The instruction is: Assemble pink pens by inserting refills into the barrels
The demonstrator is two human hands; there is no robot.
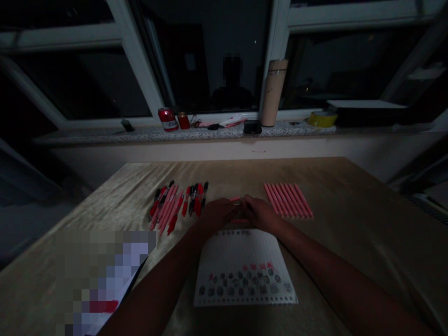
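Just beyond the top edge of a lined notebook sheet (241, 266), my left hand (221, 212) and my right hand (258, 212) meet with their fingers curled inward. Both hands look closed around something small between the fingertips, too dark and covered to make out. Bits of pink sticks (240, 220) show between and behind the hands. The sheet carries rows of dark round scribbles and some red marks. Right of my right hand, several pink pens or pencils (289, 200) lie in a neat parallel row.
Left of my hands lie a pile of pink, red and black pens (166, 205) and a smaller group of red and black pens (195, 198). On the windowsill stand a red can (168, 119), a tall flask (275, 93) and yellow tape (322, 119). A blurred patch covers the lower left.
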